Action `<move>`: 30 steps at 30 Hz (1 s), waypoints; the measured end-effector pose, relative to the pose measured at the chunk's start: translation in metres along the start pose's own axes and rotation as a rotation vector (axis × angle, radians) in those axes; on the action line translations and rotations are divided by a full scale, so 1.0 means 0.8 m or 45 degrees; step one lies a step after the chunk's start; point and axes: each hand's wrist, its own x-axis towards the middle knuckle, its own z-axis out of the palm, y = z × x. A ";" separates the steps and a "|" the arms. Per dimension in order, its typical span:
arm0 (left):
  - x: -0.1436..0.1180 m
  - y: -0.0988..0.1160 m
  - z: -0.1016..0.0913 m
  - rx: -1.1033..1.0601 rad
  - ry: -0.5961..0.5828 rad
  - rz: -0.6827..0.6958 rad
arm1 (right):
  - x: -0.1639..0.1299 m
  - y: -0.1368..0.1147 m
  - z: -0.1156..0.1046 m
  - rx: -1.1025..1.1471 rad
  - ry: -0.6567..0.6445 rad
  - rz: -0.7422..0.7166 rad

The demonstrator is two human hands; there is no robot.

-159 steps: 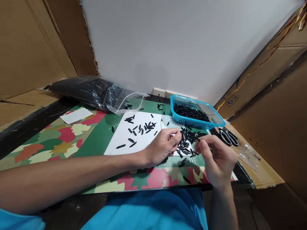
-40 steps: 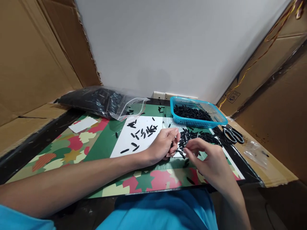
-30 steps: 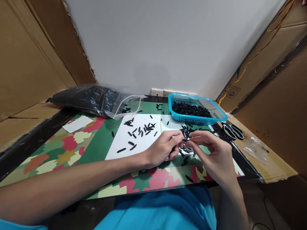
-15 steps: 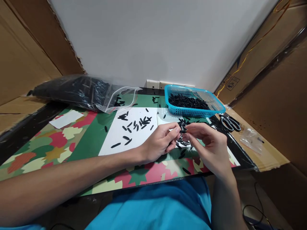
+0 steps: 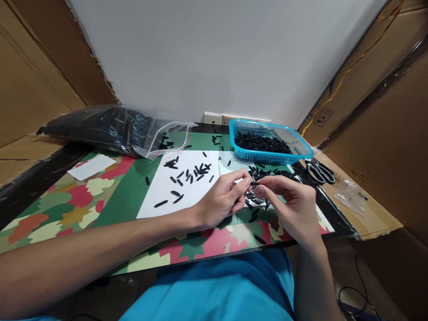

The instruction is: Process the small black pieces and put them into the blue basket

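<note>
I observed my left hand (image 5: 222, 200) and right hand (image 5: 291, 206) pinching one small black piece (image 5: 254, 183) between closed fingertips, its long axis running hand to hand, just in front of the blue basket (image 5: 267, 157).

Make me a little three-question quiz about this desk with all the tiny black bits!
1. True or false: the blue basket holds black pieces.
2. What lies right of the basket: A) scissors B) a spoon C) a cup?
3. What do the left hand and right hand pinch between them?

Key: 1 true. 2 A. 3 a small black piece, held above the white paper.
</note>
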 end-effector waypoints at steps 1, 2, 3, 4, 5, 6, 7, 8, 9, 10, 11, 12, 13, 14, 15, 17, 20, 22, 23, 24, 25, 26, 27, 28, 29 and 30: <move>0.000 0.000 0.000 -0.005 -0.006 0.010 | 0.000 0.000 0.000 0.009 0.010 -0.003; 0.000 -0.001 0.000 -0.012 -0.010 0.025 | 0.000 0.000 0.000 0.018 0.016 -0.006; 0.000 -0.002 0.000 -0.018 -0.014 0.041 | 0.000 0.000 0.000 0.028 0.019 -0.008; 0.000 -0.002 -0.001 -0.023 -0.017 0.057 | 0.000 0.000 0.001 0.037 0.021 -0.007; 0.000 -0.003 -0.001 -0.025 -0.020 0.068 | 0.000 0.000 0.001 0.046 0.021 -0.006; 0.001 -0.003 -0.001 -0.024 -0.024 0.074 | 0.000 0.000 0.001 0.054 0.022 -0.004; 0.001 -0.004 -0.001 -0.020 -0.030 0.079 | 0.000 -0.001 0.001 0.062 0.023 0.000; 0.001 -0.004 -0.002 -0.013 -0.036 0.084 | 0.000 -0.001 0.002 0.071 0.023 0.005; 0.001 -0.005 -0.002 -0.003 -0.040 0.090 | 0.000 -0.002 0.002 0.079 0.021 0.010; 0.001 -0.005 -0.002 0.009 -0.040 0.098 | 0.000 -0.002 0.003 0.085 0.022 0.014; 0.001 -0.006 -0.002 0.021 -0.038 0.106 | 0.000 -0.003 0.004 0.089 0.026 0.014; 0.001 -0.006 -0.002 0.030 -0.034 0.113 | 0.000 -0.003 0.005 0.091 0.034 0.012; 0.001 -0.006 -0.002 0.036 -0.033 0.119 | 0.000 -0.003 0.006 0.093 0.042 0.009; 0.001 -0.006 -0.002 0.039 -0.032 0.122 | 0.000 -0.003 0.007 0.096 0.050 0.007; 0.001 -0.006 -0.002 0.040 -0.034 0.124 | 0.000 -0.003 0.007 0.101 0.052 0.009; 0.000 -0.007 -0.002 0.043 -0.032 0.127 | -0.001 -0.002 0.009 0.138 0.040 0.032; 0.000 -0.007 -0.002 0.044 -0.023 0.120 | 0.000 -0.001 0.010 0.255 0.019 0.088; 0.000 -0.006 -0.002 0.054 -0.022 0.115 | 0.000 -0.002 0.010 0.323 0.021 0.113; 0.000 -0.006 -0.002 0.064 -0.019 0.115 | 0.000 -0.002 0.010 0.338 0.023 0.120; 0.000 -0.005 -0.002 0.074 -0.015 0.116 | 0.001 -0.002 0.010 0.343 0.028 0.123; 0.000 -0.005 -0.002 0.083 -0.010 0.115 | 0.001 -0.003 0.011 0.344 0.033 0.126; 0.000 -0.004 -0.002 0.087 -0.006 0.115 | 0.001 -0.003 0.011 0.348 0.040 0.127; 0.000 -0.004 -0.002 0.085 -0.005 0.114 | 0.001 -0.003 0.011 0.355 0.047 0.127; -0.001 -0.004 -0.002 0.081 -0.007 0.114 | 0.001 -0.002 0.011 0.367 0.053 0.124; -0.001 -0.004 -0.002 0.076 -0.009 0.114 | 0.002 -0.001 0.011 0.380 0.056 0.121; 0.000 -0.004 -0.002 0.071 -0.012 0.115 | 0.002 -0.001 0.011 0.393 0.053 0.118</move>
